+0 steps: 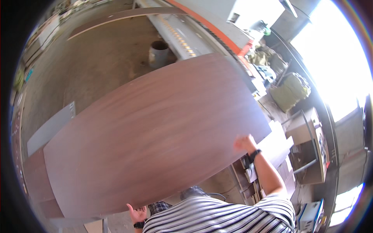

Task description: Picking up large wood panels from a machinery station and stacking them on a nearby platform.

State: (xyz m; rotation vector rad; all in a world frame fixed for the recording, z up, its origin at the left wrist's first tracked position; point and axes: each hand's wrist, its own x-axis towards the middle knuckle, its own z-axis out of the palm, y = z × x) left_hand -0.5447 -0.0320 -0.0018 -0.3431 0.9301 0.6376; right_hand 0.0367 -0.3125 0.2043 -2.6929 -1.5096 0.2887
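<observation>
A large brown wood-grain panel [155, 132] lies flat in front of me and spans most of the head view. My left hand [137, 214] is beside its near edge, palm turned up and fingers spread, with nothing in it. Over the panel's near right part is my right hand [246, 143], smeared by motion. Its fingers look bent, but I cannot make out whether they grip anything or touch the surface. Under the panel's left end, more brown board [37, 178] sticks out.
A long machine bed [175, 33] with an orange edge runs beyond the panel. Near it stands a grey metal drum [158, 54]. A curved-looking brown strip [124, 14] reaches across the far left. Stacked boards [278, 143], a green sack [291, 91] and a wooden cabinet [307, 147] stand right.
</observation>
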